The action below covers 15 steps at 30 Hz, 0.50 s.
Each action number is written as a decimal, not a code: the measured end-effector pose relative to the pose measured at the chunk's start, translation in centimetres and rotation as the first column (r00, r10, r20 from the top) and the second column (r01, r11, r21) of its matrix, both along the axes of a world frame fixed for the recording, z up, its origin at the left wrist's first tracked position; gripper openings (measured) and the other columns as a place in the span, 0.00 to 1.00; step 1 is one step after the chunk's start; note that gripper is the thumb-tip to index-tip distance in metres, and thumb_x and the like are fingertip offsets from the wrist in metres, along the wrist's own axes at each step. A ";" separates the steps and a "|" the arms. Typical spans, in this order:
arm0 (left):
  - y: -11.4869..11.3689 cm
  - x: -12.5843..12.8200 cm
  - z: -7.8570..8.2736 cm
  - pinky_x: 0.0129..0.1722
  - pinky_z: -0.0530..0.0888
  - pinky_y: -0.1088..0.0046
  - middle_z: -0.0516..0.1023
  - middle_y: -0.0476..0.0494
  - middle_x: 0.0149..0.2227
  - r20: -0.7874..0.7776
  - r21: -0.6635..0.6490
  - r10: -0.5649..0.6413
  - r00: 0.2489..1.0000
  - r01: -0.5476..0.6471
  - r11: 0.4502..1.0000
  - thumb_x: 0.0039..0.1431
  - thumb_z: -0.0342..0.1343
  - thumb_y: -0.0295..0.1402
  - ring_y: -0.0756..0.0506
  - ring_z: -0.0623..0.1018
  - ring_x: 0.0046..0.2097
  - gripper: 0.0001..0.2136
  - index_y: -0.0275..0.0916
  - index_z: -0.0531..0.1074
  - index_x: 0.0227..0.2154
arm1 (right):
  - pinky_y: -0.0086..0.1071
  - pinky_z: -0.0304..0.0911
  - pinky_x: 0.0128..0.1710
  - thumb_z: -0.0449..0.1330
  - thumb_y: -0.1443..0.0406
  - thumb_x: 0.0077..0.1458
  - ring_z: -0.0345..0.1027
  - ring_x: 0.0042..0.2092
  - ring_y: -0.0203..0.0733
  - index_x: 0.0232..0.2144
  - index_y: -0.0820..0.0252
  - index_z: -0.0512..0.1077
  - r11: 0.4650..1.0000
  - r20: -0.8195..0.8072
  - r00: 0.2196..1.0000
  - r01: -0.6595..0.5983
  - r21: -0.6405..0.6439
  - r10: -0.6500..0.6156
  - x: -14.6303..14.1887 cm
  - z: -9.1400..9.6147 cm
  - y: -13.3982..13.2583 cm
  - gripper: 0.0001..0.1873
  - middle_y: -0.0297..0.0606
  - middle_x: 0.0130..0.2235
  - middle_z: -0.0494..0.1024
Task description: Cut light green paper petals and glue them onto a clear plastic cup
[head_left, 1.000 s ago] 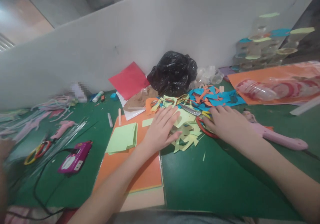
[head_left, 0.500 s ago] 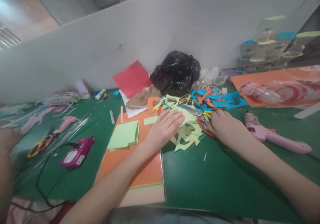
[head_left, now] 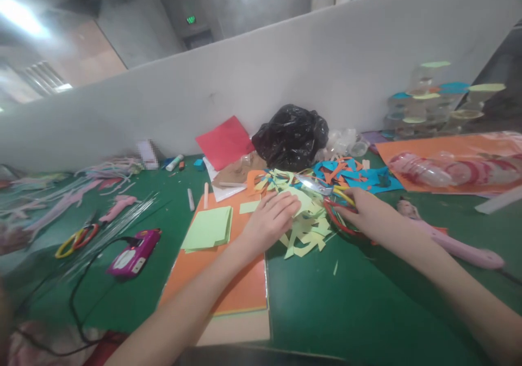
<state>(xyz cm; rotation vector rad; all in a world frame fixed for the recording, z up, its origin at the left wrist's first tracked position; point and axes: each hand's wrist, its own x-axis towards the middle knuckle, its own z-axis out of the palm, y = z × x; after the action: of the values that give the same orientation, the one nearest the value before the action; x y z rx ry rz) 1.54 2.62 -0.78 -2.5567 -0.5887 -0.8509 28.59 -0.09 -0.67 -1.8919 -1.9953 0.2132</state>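
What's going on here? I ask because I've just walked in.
A person is working at a green work surface. Their left hand rests on pale green paper offcuts, and their right hand is at the red handles of a pair of scissors. A stack of pale green sheets lies on orange card nearby.

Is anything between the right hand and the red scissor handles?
Nothing visible: the right hand reaches the red scissor handles directly, its fingers at them. Pale green paper scraps lie beside the handles, under the left hand, not between the right hand and the handles.
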 end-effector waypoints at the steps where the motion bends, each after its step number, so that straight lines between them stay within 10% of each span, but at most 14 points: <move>1: 0.0 0.0 0.0 0.58 0.74 0.58 0.79 0.37 0.54 -0.004 -0.004 -0.004 1.000 0.004 1.000 0.66 0.53 0.26 0.43 0.76 0.59 0.17 0.38 0.65 0.57 | 0.34 0.61 0.26 0.53 0.49 0.63 0.72 0.28 0.47 0.42 0.65 0.71 0.991 -0.040 0.995 0.083 -0.105 -0.087 0.2 0.7 0.0 0.24 0.45 0.29 0.78; 11: 0.1 0.1 0.3 0.57 0.75 0.57 0.79 0.36 0.55 -0.012 0.005 0.009 1.000 -0.009 1.000 0.67 0.53 0.27 0.40 0.76 0.59 0.16 0.39 0.65 0.56 | 0.31 0.58 0.21 0.59 0.40 0.56 0.66 0.22 0.38 0.35 0.59 0.67 0.950 -0.368 0.928 -0.062 -0.307 -0.058 0.9 4.1 -1.3 0.28 0.35 0.24 0.74; 15: 0.0 0.4 0.0 0.56 0.75 0.57 0.78 0.35 0.56 -0.016 0.041 0.052 0.999 -0.051 0.998 0.66 0.53 0.26 0.40 0.76 0.60 0.16 0.37 0.66 0.56 | 0.29 0.60 0.22 0.51 0.41 0.63 0.65 0.21 0.34 0.33 0.60 0.68 0.988 -0.290 0.950 -0.140 -0.070 0.114 1.1 3.7 -1.4 0.29 0.35 0.24 0.73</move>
<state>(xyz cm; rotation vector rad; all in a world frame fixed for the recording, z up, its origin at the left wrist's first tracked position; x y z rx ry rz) 1.92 2.64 -0.74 -2.4987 -0.6226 -0.8146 29.71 -1.53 3.08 -1.6730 -1.9364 0.5868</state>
